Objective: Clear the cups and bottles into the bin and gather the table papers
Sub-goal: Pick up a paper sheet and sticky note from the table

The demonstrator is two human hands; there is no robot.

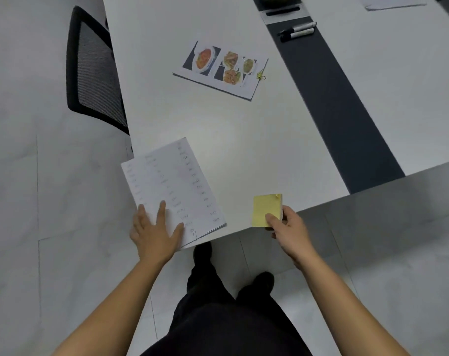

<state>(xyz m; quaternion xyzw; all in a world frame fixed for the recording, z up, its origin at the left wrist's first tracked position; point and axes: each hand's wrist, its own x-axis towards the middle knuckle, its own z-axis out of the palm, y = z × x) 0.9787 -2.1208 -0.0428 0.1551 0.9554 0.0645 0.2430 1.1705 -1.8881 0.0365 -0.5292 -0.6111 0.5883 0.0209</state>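
Head view: looking down at the near corner of a white table [244, 140], with a person standing at it.
Far left: a black mesh chair [95, 73] stands on the grey tiled floor [25, 176], its back close against the table's left edge.
Left hand [154, 232]: lies flat with fingers spread, pressing on the lower corner of the printed sheets [172, 186].
Printed sheets: a thin white stack at the table's near-left corner, turned at an angle, with its lower-left part hanging over the edge.
Centre, further back: food-photo sheets [219, 69] lie flat and alone, with a small yellow binder clip [261, 75] at their right edge.
Below the table: dark trousers and black shoes [203, 253].
Right hand [290, 229]: thumb and fingers pinch the lower right corner of a yellow sticky-note pad [267, 210] at the table's near edge.
Hands: well apart, each on its own item.
Right: a dark strip [334, 98] runs down the table; two markers [298, 30] lie on it, below a cable hatch [285, 12].
Hard to make out: the sheets' print is too blurred to read; I cannot tell whether the pad rests on the table or is lifted.
Cut off: a white paper [395, 2] at the top right edge, and a dark object behind the hatch.
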